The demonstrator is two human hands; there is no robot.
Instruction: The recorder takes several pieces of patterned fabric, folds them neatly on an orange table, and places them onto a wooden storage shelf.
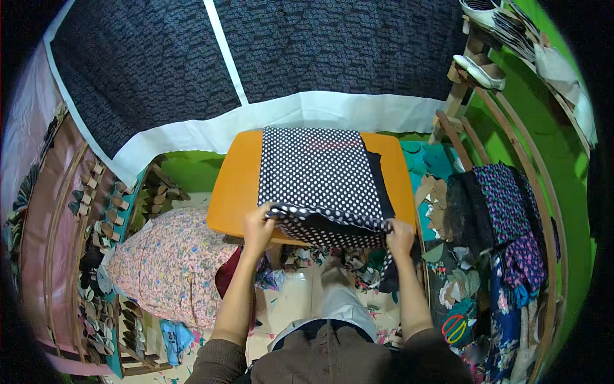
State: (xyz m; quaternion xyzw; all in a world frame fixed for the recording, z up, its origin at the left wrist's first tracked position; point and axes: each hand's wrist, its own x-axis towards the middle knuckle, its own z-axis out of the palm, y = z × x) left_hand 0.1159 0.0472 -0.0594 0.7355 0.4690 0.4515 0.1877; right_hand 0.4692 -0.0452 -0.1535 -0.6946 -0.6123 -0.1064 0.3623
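A black fabric with white polka dots (313,166) lies over the orange table (235,182), its near end lifted off the front edge. My left hand (258,229) is closed on the left corner of that end, and my right hand (400,238) grips the right corner. Between my hands the edge sags, showing a dark underside. Along the right side of the dotted fabric a plain black strip shows on the tabletop. Part of the cloth hangs below the table front, near my right forearm.
A floral bundle (166,269) sits left of the table. Wooden racks with shoe lasts (105,227) stand further left. On the right are yellow-and-red-handled scissors (454,329), scraps, and a purple patterned cloth (505,198) over a wooden rail. A dark curtain (339,51) hangs behind.
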